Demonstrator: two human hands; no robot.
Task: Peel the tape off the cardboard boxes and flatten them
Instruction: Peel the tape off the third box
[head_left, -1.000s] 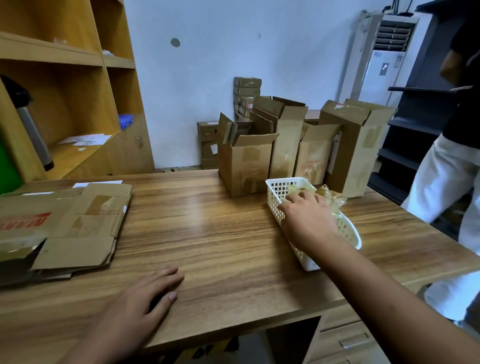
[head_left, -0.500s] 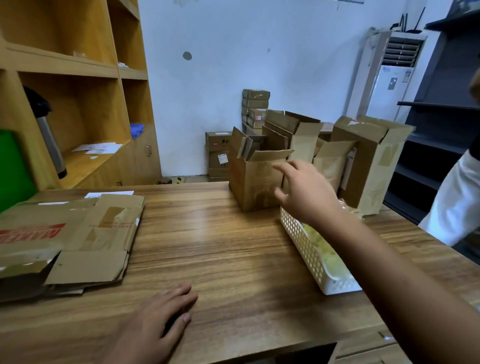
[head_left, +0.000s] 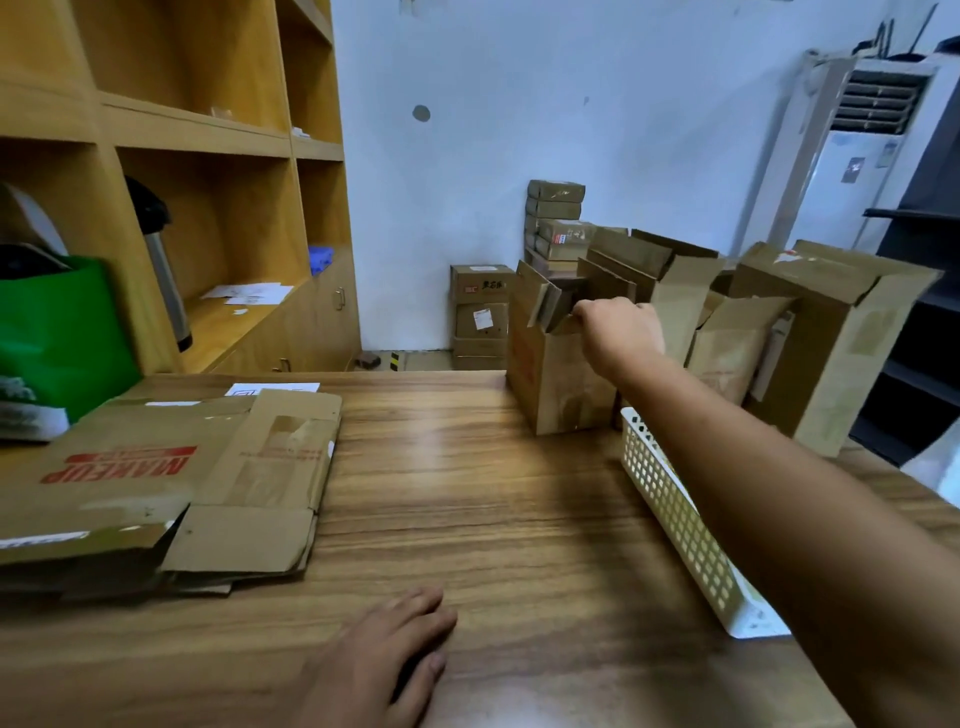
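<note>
Right hand (head_left: 618, 332) grips the top flap of the nearest cardboard box (head_left: 558, 384), which stands upright, open end up, at the far side of the wooden table (head_left: 493, 519). Left hand (head_left: 379, 660) rests flat, fingers straight, near the front edge. Flattened boxes (head_left: 156, 483) lie left, a white basket (head_left: 675, 514) right.

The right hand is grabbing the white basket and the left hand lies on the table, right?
No. The head view shows the right hand gripping the flap of an open cardboard box, not the white basket. The left hand does lie on the table.
</note>
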